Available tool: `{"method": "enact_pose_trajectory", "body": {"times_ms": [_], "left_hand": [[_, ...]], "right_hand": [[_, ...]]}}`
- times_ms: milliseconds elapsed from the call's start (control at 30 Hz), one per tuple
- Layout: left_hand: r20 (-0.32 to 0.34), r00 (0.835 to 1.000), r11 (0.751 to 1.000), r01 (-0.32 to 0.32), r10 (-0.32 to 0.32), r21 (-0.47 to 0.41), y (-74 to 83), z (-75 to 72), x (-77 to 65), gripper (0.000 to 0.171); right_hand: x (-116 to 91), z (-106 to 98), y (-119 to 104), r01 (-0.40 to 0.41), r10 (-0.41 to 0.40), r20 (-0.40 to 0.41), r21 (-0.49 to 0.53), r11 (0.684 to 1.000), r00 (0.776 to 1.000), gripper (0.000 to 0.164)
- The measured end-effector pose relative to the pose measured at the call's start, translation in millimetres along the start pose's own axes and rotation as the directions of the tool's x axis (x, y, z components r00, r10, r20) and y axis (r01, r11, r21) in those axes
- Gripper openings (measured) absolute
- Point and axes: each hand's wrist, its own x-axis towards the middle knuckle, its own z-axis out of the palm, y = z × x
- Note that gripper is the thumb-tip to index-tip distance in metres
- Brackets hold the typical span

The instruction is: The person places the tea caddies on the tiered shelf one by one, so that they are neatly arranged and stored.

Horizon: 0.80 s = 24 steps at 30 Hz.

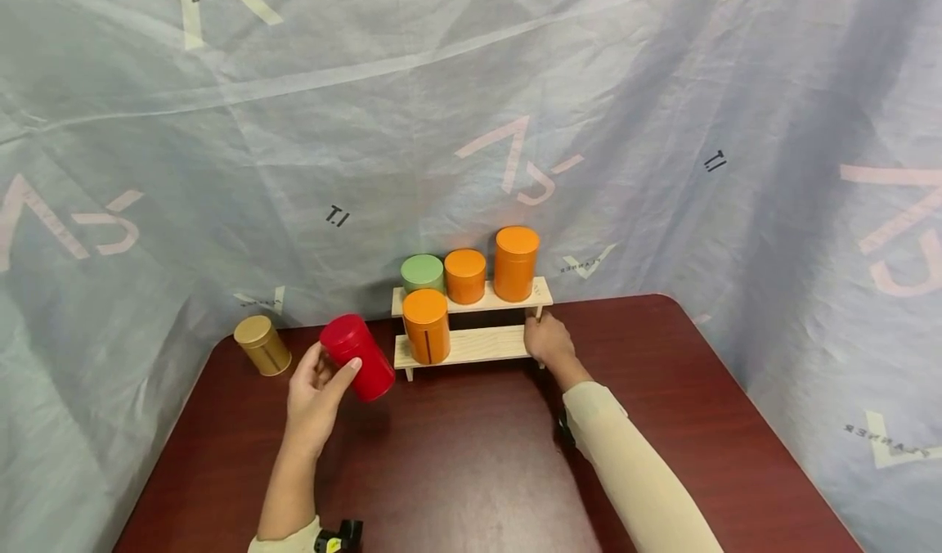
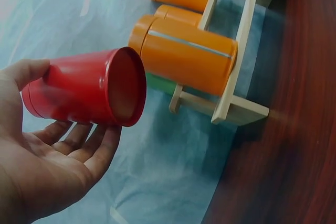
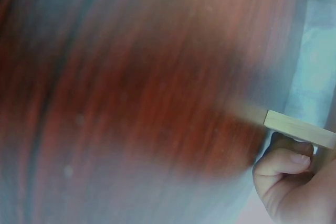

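My left hand (image 1: 312,397) holds a red canister (image 1: 359,358) by its side, tilted in the air left of a two-tier wooden shelf (image 1: 486,344). In the left wrist view the thumb lies on one side of the canister and the fingers curl under the other, its base facing the shelf. At the shelf's right end, my right hand (image 1: 550,339) grips the wooden frame, fingers curled. An orange canister (image 1: 428,328) stands on the lower tier at the left. Along the upper tier are a green canister (image 1: 423,273), a short orange canister (image 1: 465,276) and a taller orange canister (image 1: 516,263).
A gold canister (image 1: 262,345) stands at the table's back left corner. The dark red-brown table (image 1: 471,471) extends in front of the shelf. Grey printed cloth (image 1: 412,168) hangs behind and on both sides.
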Motion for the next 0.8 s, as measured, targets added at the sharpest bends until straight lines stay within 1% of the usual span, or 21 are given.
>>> {"method": "enact_pose_trajectory", "body": {"times_ms": [133,233,433,567,800], "left_hand": [[0.021,1.000,1.000,-0.019,0.019,-0.002,3.2,5.9,-2.1,0.051],[0.048,0.998,0.999,-0.033,0.033,0.003,4.1,11.5,-3.4,0.052],[0.118,0.992,0.997,-0.046,0.038,0.064,2.5,23.1,-4.5,0.053],[0.155,0.987,0.995,-0.047,0.033,0.087,0.3,29.2,-6.0,0.056],[0.179,0.983,0.993,-0.053,0.033,0.104,-1.9,38.3,-7.4,0.059]], "right_hand": [[-1,-1,0,0.003,-0.003,0.001,-0.005,1.000,1.000,0.055],[-1,-2,0,0.007,-0.007,-0.001,-0.004,1.000,1.000,0.054],[-2,-2,0,0.006,-0.006,-0.015,0.006,1.000,1.000,0.053],[-2,-2,-1,0.006,-0.006,-0.012,0.009,1.000,1.000,0.054],[-1,-2,-1,0.013,-0.013,-0.009,0.003,1.000,1.000,0.055]]}}
